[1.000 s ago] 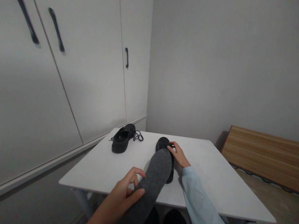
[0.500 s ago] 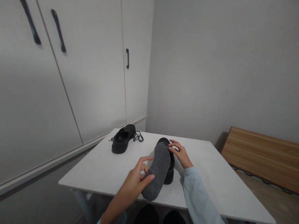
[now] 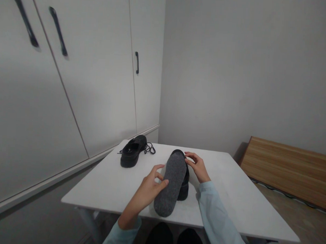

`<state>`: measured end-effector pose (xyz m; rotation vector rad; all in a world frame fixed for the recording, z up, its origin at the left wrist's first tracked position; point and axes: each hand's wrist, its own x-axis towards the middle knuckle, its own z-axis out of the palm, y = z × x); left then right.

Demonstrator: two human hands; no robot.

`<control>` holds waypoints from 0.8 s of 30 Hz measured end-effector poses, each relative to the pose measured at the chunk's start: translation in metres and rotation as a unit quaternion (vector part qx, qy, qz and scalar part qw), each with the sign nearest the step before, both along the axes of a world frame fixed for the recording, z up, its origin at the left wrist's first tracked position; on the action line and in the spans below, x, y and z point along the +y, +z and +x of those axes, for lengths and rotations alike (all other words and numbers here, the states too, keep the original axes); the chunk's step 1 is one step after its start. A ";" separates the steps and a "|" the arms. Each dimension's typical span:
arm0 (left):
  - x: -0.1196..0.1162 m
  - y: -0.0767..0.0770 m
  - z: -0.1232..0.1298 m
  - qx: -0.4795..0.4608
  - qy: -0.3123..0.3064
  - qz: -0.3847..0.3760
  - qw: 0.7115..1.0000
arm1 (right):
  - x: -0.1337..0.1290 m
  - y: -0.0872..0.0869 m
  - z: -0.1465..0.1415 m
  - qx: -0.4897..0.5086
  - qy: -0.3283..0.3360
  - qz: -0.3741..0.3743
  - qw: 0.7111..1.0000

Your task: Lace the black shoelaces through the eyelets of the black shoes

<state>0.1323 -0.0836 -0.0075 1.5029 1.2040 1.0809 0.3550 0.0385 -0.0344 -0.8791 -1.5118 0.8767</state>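
Observation:
A grey felt insole (image 3: 169, 189) is held slanted over a black shoe (image 3: 184, 189), covering much of it. My left hand (image 3: 152, 186) grips the insole's left edge, thumb on top and fingers at the side. At the insole's far right edge, my right hand (image 3: 195, 164) has its fingers bent around the edge near the shoe's toe; what its fingertips pinch is hard to make out. A second black shoe (image 3: 130, 156) with loose laces (image 3: 150, 148) stands at the table's back left.
The white table (image 3: 108, 186) stands in front of white cabinets (image 3: 105, 80) with dark handles. A wood-grain board (image 3: 287, 170) leans at the right by the grey wall. My knees show below the table's front edge.
My left hand has moved slightly up along the insole's edge. The insole has turned a little, so its face shows flatter and wider. The view has shifted slightly.

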 end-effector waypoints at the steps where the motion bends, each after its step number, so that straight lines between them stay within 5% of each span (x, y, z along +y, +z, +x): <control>1: 0.004 0.001 0.001 0.005 0.009 0.012 1.000 | 0.001 -0.001 0.000 0.003 -0.001 0.001 1.000; 10: 0.031 0.015 0.016 0.059 0.048 0.107 0.991 | 0.009 -0.007 0.003 0.016 -0.027 -0.015 0.999; 24: 0.073 0.003 0.023 0.004 0.026 0.101 0.995 | 0.009 -0.009 0.001 -0.026 0.011 -0.013 1.000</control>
